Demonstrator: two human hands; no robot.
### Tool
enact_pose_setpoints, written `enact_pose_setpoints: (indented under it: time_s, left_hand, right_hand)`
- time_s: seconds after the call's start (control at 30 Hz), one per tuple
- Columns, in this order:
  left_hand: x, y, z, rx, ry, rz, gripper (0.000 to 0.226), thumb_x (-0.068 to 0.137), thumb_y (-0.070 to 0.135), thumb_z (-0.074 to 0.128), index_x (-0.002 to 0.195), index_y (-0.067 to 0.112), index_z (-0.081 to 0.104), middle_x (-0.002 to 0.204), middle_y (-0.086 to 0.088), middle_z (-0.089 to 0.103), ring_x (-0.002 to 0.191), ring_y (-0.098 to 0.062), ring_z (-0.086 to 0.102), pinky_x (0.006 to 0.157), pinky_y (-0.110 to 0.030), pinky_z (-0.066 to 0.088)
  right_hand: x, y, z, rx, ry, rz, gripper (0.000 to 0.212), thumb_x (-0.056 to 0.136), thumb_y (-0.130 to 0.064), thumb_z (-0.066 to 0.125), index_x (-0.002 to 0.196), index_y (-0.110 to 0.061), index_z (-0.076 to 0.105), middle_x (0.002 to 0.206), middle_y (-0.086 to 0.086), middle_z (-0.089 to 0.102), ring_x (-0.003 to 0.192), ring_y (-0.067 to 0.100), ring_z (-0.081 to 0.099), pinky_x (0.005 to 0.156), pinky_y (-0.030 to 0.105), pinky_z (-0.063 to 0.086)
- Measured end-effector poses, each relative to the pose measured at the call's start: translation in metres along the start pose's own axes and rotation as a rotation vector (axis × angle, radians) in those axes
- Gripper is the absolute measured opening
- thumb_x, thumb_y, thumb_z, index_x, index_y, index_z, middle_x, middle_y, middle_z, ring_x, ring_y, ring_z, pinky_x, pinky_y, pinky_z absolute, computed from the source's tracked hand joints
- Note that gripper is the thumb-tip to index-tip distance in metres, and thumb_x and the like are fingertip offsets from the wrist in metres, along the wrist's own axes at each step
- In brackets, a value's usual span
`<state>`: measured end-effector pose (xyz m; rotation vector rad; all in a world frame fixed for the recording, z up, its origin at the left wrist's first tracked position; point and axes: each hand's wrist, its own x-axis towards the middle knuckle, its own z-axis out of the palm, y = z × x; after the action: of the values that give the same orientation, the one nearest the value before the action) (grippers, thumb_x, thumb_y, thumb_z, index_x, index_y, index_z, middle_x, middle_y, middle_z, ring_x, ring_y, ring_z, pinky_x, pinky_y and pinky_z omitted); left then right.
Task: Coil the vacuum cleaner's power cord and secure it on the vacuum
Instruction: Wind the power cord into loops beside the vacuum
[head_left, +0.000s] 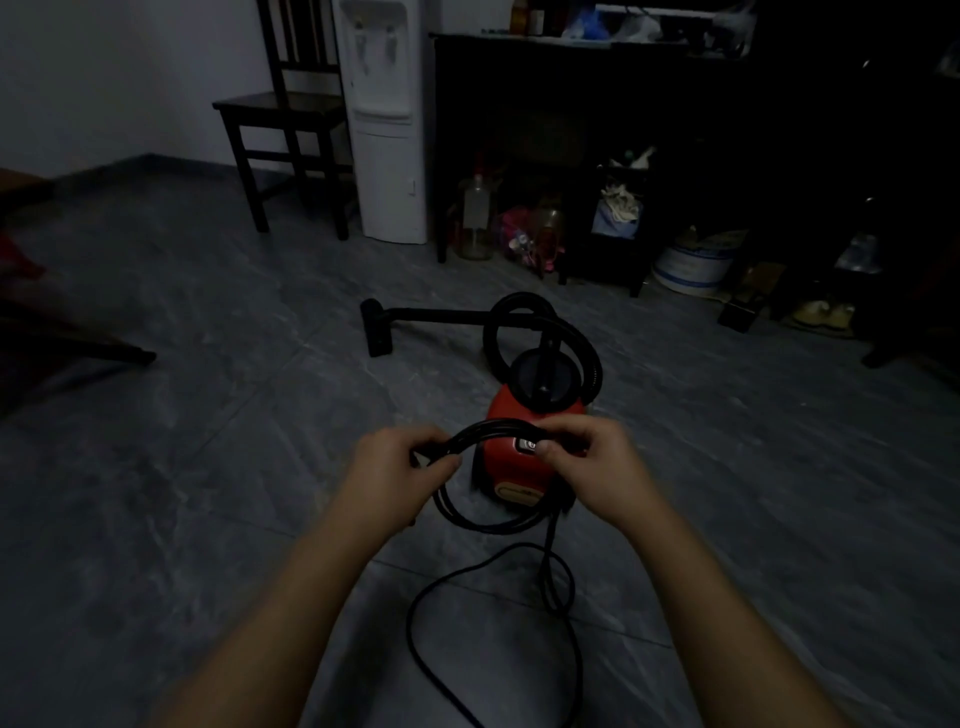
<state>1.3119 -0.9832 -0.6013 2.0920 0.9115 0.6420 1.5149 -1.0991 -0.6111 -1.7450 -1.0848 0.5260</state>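
Black power cord bunched in loops, both hands pinching it, left hand and right hand fingers closed round the coil, right above the small red vacuum cleaner on grey tiled floor, leftover slack trailing below

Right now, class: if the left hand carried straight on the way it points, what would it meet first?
Probably the red vacuum cleaner, just beyond the left hand and its coiled power cord; depth is uncertain.

Dim room. Grey tiled floor. Beyond the fingers: dark wooden chair, white water dispenser, black cluttered shelving against pale wall.
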Motion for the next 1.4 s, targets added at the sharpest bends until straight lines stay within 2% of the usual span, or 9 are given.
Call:
enact_pose_setpoints:
  time_s: [0.17, 0.37, 0.53, 0.7, 0.8, 0.97, 1.2, 1.3, 1.4]
  left_hand:
    - [0.001, 0.002, 0.001, -0.077, -0.004, -0.016, 0.02, 0.082, 0.017, 0.076, 0.093, 0.033, 0.071, 0.083, 0.007, 0.07, 0.059, 0.004, 0.06, 0.059, -0.011, 0.048]
    - [-0.002, 0.006, 0.0, -0.18, -0.109, -0.044, 0.015, 0.087, 0.011, 0.071, 0.094, 0.024, 0.073, 0.082, -0.004, 0.07, 0.051, -0.011, 0.061, 0.054, -0.022, 0.053]
    - [-0.001, 0.009, 0.001, -0.222, -0.006, -0.05, 0.015, 0.088, 0.012, 0.07, 0.087, 0.027, 0.072, 0.078, 0.004, 0.071, 0.048, -0.007, 0.059, 0.048, -0.019, 0.049]
    - [0.002, 0.011, 0.003, -0.354, 0.07, -0.093, 0.004, 0.091, 0.01, 0.067, 0.093, 0.01, 0.07, 0.057, -0.011, 0.065, 0.046, -0.012, 0.062, 0.05, -0.022, 0.052]
    - [0.005, 0.009, 0.002, -0.436, 0.123, -0.12, 0.005, 0.091, 0.013, 0.067, 0.094, 0.011, 0.07, 0.061, -0.02, 0.067, 0.051, -0.02, 0.064, 0.055, -0.031, 0.056]
    - [0.007, 0.007, 0.002, -0.535, 0.191, -0.154, 0.011, 0.093, 0.014, 0.064, 0.1, 0.005, 0.068, 0.052, -0.008, 0.066, 0.051, -0.017, 0.066, 0.056, -0.025, 0.057]
    - [0.002, 0.01, 0.006, -0.621, 0.17, -0.183, 0.014, 0.094, 0.012, 0.062, 0.1, 0.001, 0.068, 0.062, -0.017, 0.067, 0.055, -0.019, 0.067, 0.056, -0.022, 0.057]
    - [0.003, 0.008, 0.008, -0.627, 0.172, -0.211, 0.015, 0.094, 0.014, 0.063, 0.101, 0.0, 0.068, 0.068, -0.021, 0.067, 0.058, -0.02, 0.068, 0.057, -0.022, 0.057]
    - [0.003, 0.007, 0.009, -0.64, 0.157, -0.221, 0.015, 0.094, 0.014, 0.062, 0.1, 0.001, 0.068, 0.067, -0.02, 0.068, 0.059, -0.021, 0.068, 0.057, -0.023, 0.057]
  right_hand:
    - [0.001, -0.001, 0.0, 0.025, 0.024, 0.006, 0.019, 0.089, -0.013, 0.07, 0.101, -0.027, 0.075, 0.102, -0.011, 0.073, 0.101, 0.006, 0.066, 0.088, 0.023, 0.052]
    - [0.003, 0.001, 0.001, 0.028, 0.039, 0.029, 0.018, 0.089, -0.015, 0.07, 0.102, -0.027, 0.076, 0.102, -0.012, 0.073, 0.101, 0.004, 0.066, 0.088, 0.023, 0.053]
    - [0.007, 0.002, 0.005, 0.034, 0.092, 0.03, 0.014, 0.088, -0.017, 0.072, 0.099, -0.025, 0.076, 0.098, -0.01, 0.073, 0.097, 0.005, 0.067, 0.082, 0.018, 0.05]
    - [0.007, 0.004, 0.005, 0.085, 0.107, 0.052, 0.017, 0.089, -0.017, 0.071, 0.086, -0.034, 0.072, 0.088, -0.009, 0.074, 0.087, 0.007, 0.07, 0.078, 0.021, 0.052]
    - [0.006, 0.009, 0.005, 0.089, 0.096, 0.079, 0.009, 0.09, -0.018, 0.069, 0.092, -0.025, 0.074, 0.092, -0.002, 0.075, 0.09, 0.013, 0.07, 0.083, 0.028, 0.055]
    - [0.006, 0.005, 0.007, 0.149, 0.072, 0.112, 0.015, 0.09, -0.016, 0.069, 0.104, -0.015, 0.074, 0.101, 0.002, 0.074, 0.097, 0.015, 0.069, 0.087, 0.027, 0.055]
    - [0.001, -0.004, 0.008, 0.259, 0.056, 0.149, 0.013, 0.092, -0.01, 0.066, 0.104, -0.009, 0.07, 0.094, 0.004, 0.069, 0.079, 0.008, 0.066, 0.058, 0.01, 0.051]
    - [0.0, -0.006, 0.007, 0.295, 0.04, 0.157, 0.007, 0.093, -0.009, 0.064, 0.097, -0.012, 0.07, 0.088, -0.003, 0.068, 0.071, -0.001, 0.067, 0.056, 0.009, 0.05]
    - [0.001, -0.006, 0.007, 0.26, 0.002, 0.135, 0.013, 0.094, -0.011, 0.062, 0.102, -0.007, 0.072, 0.097, 0.006, 0.074, 0.086, 0.009, 0.07, 0.061, 0.012, 0.052]
